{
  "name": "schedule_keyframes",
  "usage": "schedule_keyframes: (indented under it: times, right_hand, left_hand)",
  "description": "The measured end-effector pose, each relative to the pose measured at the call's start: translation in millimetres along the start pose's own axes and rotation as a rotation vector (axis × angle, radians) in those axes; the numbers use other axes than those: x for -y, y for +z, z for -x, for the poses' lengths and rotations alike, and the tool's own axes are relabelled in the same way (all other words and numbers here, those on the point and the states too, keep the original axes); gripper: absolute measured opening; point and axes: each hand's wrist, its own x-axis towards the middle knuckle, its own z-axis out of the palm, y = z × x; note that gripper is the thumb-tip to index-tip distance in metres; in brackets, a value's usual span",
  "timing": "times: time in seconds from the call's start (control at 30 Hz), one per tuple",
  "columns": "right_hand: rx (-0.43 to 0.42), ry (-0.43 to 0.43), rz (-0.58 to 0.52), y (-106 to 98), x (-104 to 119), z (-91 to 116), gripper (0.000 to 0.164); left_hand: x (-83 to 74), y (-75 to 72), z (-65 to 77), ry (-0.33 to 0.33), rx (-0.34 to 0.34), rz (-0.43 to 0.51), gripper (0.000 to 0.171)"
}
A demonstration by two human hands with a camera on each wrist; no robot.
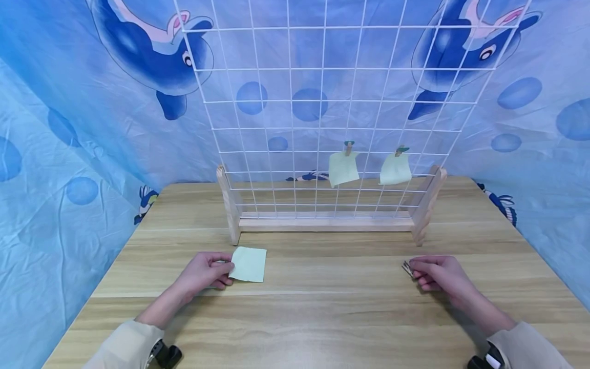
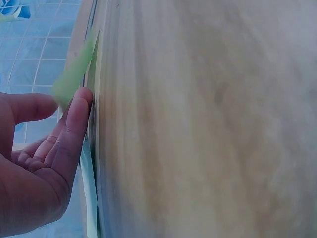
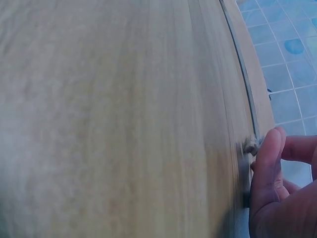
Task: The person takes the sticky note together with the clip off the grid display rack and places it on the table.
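A pale green sticky note point(image 1: 249, 265) is pinched at its left edge by my left hand point(image 1: 206, 271), low over the table's left half. In the left wrist view the note point(image 2: 74, 77) sticks out between thumb and fingertips. On the right side, my right hand point(image 1: 440, 277) pinches a small clothespin point(image 1: 407, 268) between thumb and fingers. Only a bit of the clothespin point(image 3: 251, 145) shows past the fingertips in the right wrist view. Two more green notes point(image 1: 343, 169) point(image 1: 395, 170) hang on the white wire grid point(image 1: 289, 128), each held by a clothespin point(image 1: 349, 148) point(image 1: 400, 151) with a green top.
The grid stands upright in a wooden base point(image 1: 326, 224) with side feet point(image 1: 229, 205) toward the back of the wooden table point(image 1: 332, 307). Behind and beside the table hangs a blue cloth point(image 1: 41, 246) with cartoon dolphins. A black wrist camera point(image 1: 167, 354) sits on the left cuff.
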Motion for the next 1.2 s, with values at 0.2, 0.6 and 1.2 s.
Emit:
schedule_keyframes:
  times: [0.2, 0.6, 1.2]
  right_hand:
    - [0.013, 0.002, -0.027, -2, 0, 1, 0.060]
    - [0.018, 0.011, -0.038, -6, 2, 5, 0.062]
    - [0.029, 0.010, -0.031, -5, 8, 7, 0.061]
  left_hand:
    - [0.3, -2.8, -0.2, -0.028, 0.017, -0.022, 0.052]
    - [-7.8, -7.6, 5.3, -0.055, 0.014, -0.051, 0.055]
    - [-16.3, -9.6, 8.0, -0.056, 0.000, -0.054, 0.061]
